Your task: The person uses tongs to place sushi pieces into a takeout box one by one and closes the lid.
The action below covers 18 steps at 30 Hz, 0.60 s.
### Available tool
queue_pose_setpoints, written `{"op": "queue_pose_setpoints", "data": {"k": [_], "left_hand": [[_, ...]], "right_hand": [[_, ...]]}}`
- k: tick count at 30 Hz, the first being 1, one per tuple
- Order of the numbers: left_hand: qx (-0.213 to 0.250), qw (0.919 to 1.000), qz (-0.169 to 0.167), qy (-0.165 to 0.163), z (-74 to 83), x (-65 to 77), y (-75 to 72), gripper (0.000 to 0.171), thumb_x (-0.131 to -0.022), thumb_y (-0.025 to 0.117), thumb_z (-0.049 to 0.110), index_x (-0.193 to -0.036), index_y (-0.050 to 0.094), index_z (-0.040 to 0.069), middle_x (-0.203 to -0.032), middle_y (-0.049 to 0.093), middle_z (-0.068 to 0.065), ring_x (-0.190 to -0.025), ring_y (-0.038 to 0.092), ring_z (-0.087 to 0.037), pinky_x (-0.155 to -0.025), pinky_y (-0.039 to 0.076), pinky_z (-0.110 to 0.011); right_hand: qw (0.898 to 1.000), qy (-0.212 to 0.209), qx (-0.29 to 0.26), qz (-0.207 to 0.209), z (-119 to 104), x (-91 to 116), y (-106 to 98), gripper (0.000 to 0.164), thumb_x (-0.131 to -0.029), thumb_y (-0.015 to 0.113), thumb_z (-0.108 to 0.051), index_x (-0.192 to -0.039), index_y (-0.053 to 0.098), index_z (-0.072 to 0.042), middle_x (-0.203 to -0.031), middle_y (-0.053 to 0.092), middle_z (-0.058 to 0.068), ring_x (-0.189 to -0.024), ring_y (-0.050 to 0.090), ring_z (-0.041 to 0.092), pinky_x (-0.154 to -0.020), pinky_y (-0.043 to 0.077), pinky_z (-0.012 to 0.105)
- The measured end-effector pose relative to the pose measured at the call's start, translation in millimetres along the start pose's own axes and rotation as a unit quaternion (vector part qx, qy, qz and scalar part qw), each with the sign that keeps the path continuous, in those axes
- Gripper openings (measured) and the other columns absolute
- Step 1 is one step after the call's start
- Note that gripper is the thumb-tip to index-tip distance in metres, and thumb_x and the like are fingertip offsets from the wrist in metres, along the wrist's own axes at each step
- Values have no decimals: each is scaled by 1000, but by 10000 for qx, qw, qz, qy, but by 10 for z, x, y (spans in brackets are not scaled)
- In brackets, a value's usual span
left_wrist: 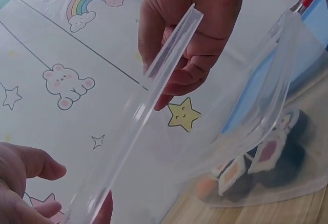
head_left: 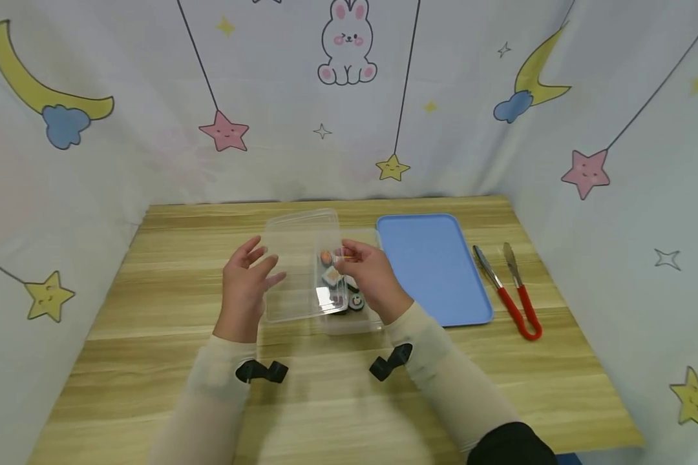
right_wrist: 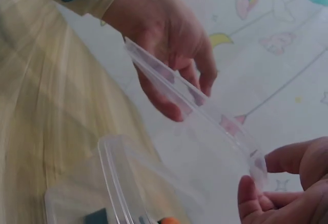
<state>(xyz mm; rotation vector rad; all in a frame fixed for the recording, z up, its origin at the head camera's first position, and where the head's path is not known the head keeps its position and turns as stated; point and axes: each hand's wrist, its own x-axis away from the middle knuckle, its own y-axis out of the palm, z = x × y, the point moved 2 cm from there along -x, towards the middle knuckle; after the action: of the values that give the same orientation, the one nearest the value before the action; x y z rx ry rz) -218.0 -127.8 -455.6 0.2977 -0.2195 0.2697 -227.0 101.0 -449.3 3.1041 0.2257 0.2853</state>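
Note:
A clear plastic lid is held tilted above a clear plastic box with several sushi pieces inside. My right hand pinches the lid's right edge between thumb and fingers, as the right wrist view also shows. At the lid's left edge is my left hand, its fingers spread and loosely bent. The left wrist view has the left hand with a fingertip beyond the lid and the other fingers apart from it. The lid and right hand partly cover the box.
A blue tray lies flat just right of the box. Farther right are metal tongs with red handles. Everything stands on a wood-grain table, enclosed at the back and sides by a printed white curtain.

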Motion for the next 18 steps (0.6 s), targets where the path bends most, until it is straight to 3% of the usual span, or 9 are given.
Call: {"op": "queue_pose_setpoints", "data": {"k": [4, 8, 12, 15, 18], "left_hand": [[48, 9998, -170, -28, -26, -9, 113, 66, -94, 66, -7, -155, 47, 10, -140, 44, -13, -116, 54, -24, -86, 61, -42], [-95, 9996, -248, -52, -41, -27, 178, 67, -92, 69, -7, -153, 50, 12, -134, 47, -13, -113, 58, -25, -80, 63, -39], [-289, 9985, -429, -165, -38, -45, 222, 70, -93, 70, -5, -156, 46, 14, -136, 50, -14, -106, 66, -24, -80, 63, -37], [-382, 9969, -639, -243, -27, -68, 249, 71, -95, 68, -4, -159, 42, 13, -142, 52, -16, -102, 70, -20, -81, 62, -35], [-414, 9951, -837, -311, -25, -109, 270, 68, -98, 64, -4, -160, 40, 11, -145, 53, -17, -100, 71, -16, -81, 62, -32]], "right_hand": [[9995, 62, -310, 19, 14, -9, -122, 62, -96, 67, 4, -154, 47, -3, -137, 60, 22, -113, 61, 31, -106, 44, 62], [9995, 44, -324, -9, 31, -34, -223, 62, -95, 68, 5, -153, 48, -4, -133, 61, 29, -103, 64, 34, -101, 44, 64], [9988, 169, -456, -36, 55, -76, -321, 59, -97, 67, 4, -152, 49, -2, -129, 64, 26, -98, 65, 25, -89, 53, 45], [9968, 338, -718, -38, 67, -105, -393, 53, -99, 65, 3, -150, 50, 0, -120, 68, 15, -93, 64, 15, -75, 52, 28], [9938, 453, -1011, -41, 59, -121, -454, 46, -100, 63, 3, -146, 53, 2, -112, 70, 5, -94, 65, 11, -69, 50, 23]]}}
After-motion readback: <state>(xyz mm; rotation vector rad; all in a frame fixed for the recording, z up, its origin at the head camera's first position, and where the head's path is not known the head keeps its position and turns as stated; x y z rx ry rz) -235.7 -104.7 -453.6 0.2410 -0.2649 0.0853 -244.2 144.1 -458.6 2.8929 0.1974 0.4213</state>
